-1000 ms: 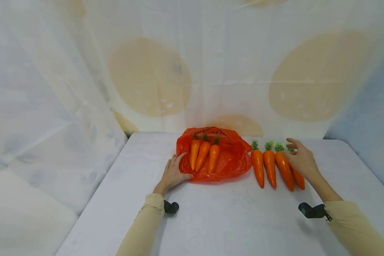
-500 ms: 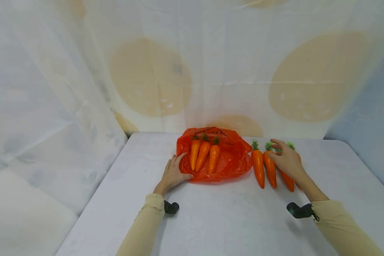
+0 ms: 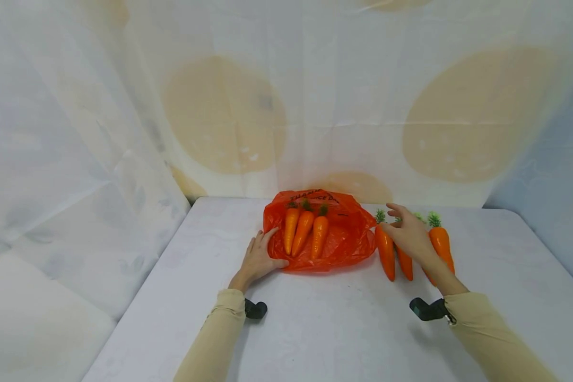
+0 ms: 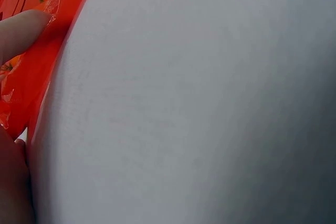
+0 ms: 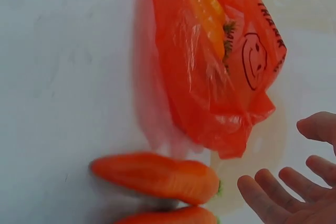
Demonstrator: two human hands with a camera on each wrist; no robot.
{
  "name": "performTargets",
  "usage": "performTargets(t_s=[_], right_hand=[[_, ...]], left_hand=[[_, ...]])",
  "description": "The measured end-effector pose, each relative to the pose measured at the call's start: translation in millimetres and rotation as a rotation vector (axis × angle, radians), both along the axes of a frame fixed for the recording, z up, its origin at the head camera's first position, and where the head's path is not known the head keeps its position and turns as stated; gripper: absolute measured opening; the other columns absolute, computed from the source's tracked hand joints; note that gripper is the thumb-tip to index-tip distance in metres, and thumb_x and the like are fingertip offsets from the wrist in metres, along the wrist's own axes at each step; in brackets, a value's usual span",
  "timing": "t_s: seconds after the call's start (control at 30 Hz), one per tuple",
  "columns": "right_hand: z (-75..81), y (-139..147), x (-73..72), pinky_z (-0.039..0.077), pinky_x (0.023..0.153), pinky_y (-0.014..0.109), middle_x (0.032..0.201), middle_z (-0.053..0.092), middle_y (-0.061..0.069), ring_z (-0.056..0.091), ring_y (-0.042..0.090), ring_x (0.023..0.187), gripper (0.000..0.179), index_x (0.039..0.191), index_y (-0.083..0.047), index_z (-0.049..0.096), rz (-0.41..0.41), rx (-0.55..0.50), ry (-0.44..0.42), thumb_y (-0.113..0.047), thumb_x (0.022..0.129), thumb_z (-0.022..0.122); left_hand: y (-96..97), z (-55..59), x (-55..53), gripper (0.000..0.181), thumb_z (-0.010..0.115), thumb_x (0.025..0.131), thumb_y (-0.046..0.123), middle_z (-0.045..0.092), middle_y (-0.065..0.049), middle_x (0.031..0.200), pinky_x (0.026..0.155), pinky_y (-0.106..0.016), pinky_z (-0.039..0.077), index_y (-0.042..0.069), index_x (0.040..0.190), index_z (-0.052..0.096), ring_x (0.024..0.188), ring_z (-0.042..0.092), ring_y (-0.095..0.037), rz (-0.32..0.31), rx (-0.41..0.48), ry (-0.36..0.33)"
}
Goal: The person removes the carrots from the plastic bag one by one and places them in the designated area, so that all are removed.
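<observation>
A red plastic bag (image 3: 346, 249) with black print lies near the table's back edge, with three orange carrots (image 3: 320, 236) in it, their green tops toward the back. My left hand (image 3: 259, 257) rests at the bag's left front edge, fingers and thumb spread. In the left wrist view a fingertip (image 4: 31, 27) touches the red plastic. To the right of the bag several more carrots lie in a row. My right hand (image 3: 410, 236) hovers over them with fingers loosely apart and nothing held, thumb and fingertips near the leftmost carrot (image 3: 385, 257). It partly hides the middle ones.
The rightmost carrot (image 3: 441, 244) lies apart from the others, right of my right wrist. A white cloth covers the table (image 3: 344, 329). Patterned white curtains (image 3: 339, 106) hang behind and at both sides.
My right hand has moved left along the row, from the rightmost carrot toward the leftmost, uncovering the rightmost one. My left hand and the bag have stayed put.
</observation>
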State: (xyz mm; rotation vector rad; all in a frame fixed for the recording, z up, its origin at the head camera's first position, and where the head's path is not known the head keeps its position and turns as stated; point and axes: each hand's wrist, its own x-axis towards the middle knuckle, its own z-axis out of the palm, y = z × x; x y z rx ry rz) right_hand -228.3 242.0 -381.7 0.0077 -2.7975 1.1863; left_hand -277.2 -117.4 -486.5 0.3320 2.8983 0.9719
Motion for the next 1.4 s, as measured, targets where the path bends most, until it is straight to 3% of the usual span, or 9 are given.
performTargets(t_s=[0.43, 0.73, 0.93, 1.17, 1.4], right_hand=[[-3.4, -36.4, -16.4, 0.052, 0.081, 0.047, 0.134, 0.046, 0.020, 0.055, 0.035, 0.108, 0.057, 0.142, -0.012, 0.034, 0.054, -0.067, 0.062, -0.023, 0.091, 0.056], [-4.5, -62.6, -25.2, 0.050, 0.082, 0.047, 0.132, 0.048, 0.021, 0.055, 0.037, 0.106, 0.058, 0.140, -0.006, 0.036, 0.114, -0.002, 0.073, -0.021, 0.088, 0.059], [-12.0, -79.9, -30.5, 0.048, 0.085, 0.048, 0.133, 0.048, 0.017, 0.054, 0.035, 0.107, 0.058, 0.140, -0.009, 0.036, 0.115, 0.005, 0.045, -0.022, 0.088, 0.059], [-27.9, -104.2, -33.5, 0.039, 0.099, 0.050, 0.137, 0.042, 0.015, 0.042, 0.033, 0.123, 0.059, 0.138, -0.009, 0.038, 0.090, 0.021, -0.024, -0.021, 0.086, 0.061], [-29.0, -131.2, -39.6, 0.038, 0.099, 0.050, 0.137, 0.038, 0.019, 0.044, 0.034, 0.116, 0.064, 0.139, -0.007, 0.036, 0.056, -0.023, -0.083, -0.018, 0.082, 0.063]], left_hand=[[0.8, 1.4, 1.2, 0.091, 0.072, 0.068, 0.047, 0.019, -0.010, 0.151, 0.113, -0.047, 0.005, 0.033, 0.144, 0.025, 0.141, 0.006, -0.026, -0.003, 0.011, 0.006], [1.5, 1.8, 2.4, 0.091, 0.072, 0.068, 0.047, 0.017, -0.011, 0.151, 0.113, -0.048, 0.005, 0.033, 0.144, 0.024, 0.141, 0.005, -0.028, -0.007, 0.022, -0.009], [0.4, 2.1, 1.0, 0.091, 0.071, 0.069, 0.048, 0.016, -0.008, 0.152, 0.114, -0.045, 0.004, 0.035, 0.144, 0.022, 0.141, 0.005, -0.025, -0.002, -0.005, -0.008], [1.1, 2.9, 1.4, 0.091, 0.072, 0.069, 0.046, 0.017, -0.009, 0.152, 0.113, -0.047, 0.005, 0.034, 0.144, 0.024, 0.141, 0.005, -0.026, 0.001, 0.019, -0.016], [1.2, 3.7, 0.9, 0.091, 0.072, 0.069, 0.047, 0.016, -0.008, 0.152, 0.114, -0.046, 0.004, 0.034, 0.144, 0.024, 0.141, 0.004, -0.024, 0.003, 0.015, -0.026]])
